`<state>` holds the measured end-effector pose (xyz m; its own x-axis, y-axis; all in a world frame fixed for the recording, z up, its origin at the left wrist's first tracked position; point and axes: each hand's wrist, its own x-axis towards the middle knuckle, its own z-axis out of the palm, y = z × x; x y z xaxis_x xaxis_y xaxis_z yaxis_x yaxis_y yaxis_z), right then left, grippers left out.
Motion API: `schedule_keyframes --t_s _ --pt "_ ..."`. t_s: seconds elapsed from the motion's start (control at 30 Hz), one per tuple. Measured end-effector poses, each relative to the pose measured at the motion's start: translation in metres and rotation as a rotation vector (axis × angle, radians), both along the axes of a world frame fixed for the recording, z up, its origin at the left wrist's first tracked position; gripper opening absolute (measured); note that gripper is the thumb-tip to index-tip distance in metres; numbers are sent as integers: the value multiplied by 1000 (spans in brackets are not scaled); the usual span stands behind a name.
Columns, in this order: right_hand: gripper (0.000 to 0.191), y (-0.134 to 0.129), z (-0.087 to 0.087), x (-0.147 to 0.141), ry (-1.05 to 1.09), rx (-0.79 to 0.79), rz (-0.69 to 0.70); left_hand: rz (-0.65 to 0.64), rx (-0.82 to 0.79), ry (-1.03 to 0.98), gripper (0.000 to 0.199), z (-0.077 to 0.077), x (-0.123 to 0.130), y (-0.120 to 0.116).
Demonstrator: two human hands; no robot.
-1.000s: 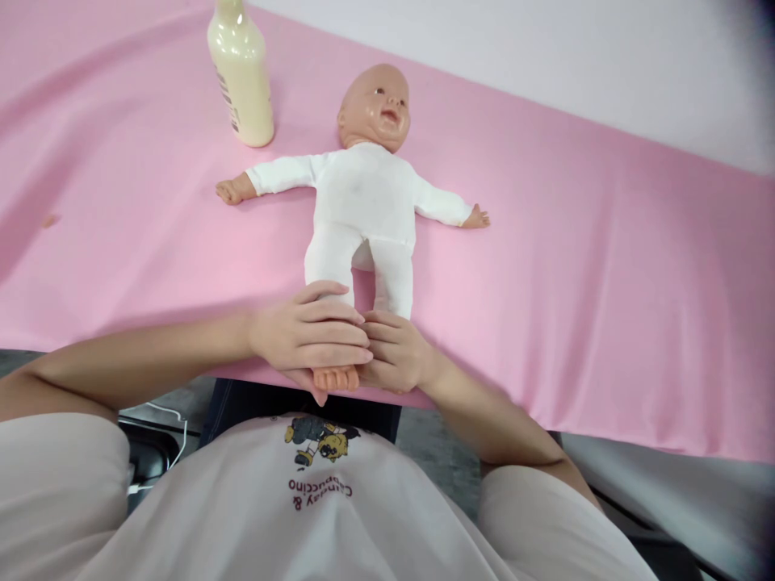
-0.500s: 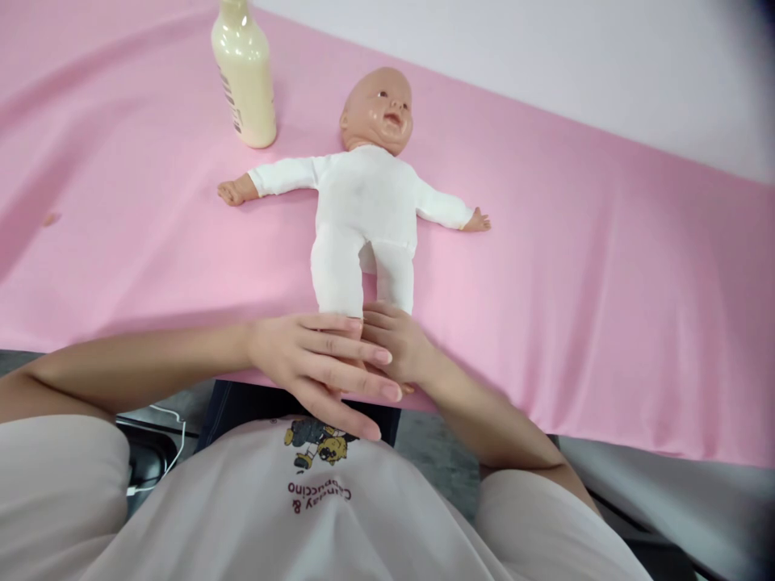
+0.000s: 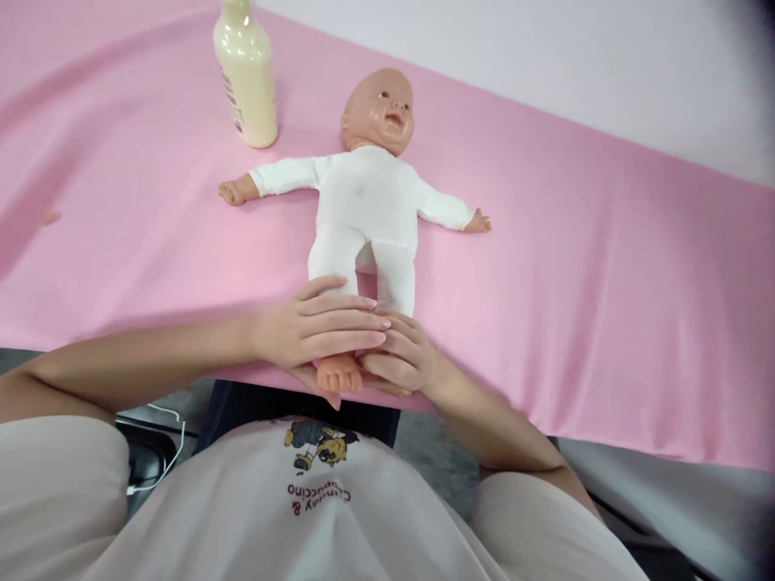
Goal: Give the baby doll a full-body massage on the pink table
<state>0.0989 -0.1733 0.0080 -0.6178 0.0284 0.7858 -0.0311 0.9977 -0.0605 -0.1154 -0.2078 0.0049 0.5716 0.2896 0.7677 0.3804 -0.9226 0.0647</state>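
Observation:
A baby doll in a white bodysuit lies on its back, arms spread and feet toward me. My left hand is closed round its lower leg on the left, with long fingers laid across the shin and the thumb showing below. That bare foot sticks out under my fingers. Around the doll's other lower leg my right hand is wrapped, mostly covering that foot. My left fingertips overlap the right hand's fingers between the legs.
A pump-style bottle of pale yellow liquid stands left of the doll's head, its top cut off by the frame. Pink cloth covers the table, with its near edge just beyond my shirt. A white cable hangs at lower left.
My left hand has moved up from over the foot and closed round the lower leg, uncovering the toes. My right hand has shifted slightly toward me. The doll's body is still.

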Motion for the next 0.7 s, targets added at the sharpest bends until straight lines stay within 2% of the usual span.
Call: schedule_keyframes --t_s 0.13,0.3,0.4,0.47,0.5,0.6,0.7 --pt "12 0 -1 0 -42 -3 -39 -45 4 20 54 -1 2 0" --pt "16 -2 -2 -2 -52 -30 1 -94 43 87 49 -8 -1 -1" --pt "16 -3 0 -3 -35 -12 0 -91 -115 229 51 -13 -3 -3" --pt "17 -4 2 -3 -23 -8 4 -120 -169 245 43 -13 -2 -3" --pt "17 -4 3 -3 -11 -8 7 -135 -123 197 36 -12 0 -3" --pt "21 -4 5 -3 -3 -24 9 -153 148 -43 15 -3 7 -4" --pt "25 -5 5 -1 -21 -56 -9 -127 238 -116 5 7 13 -5"
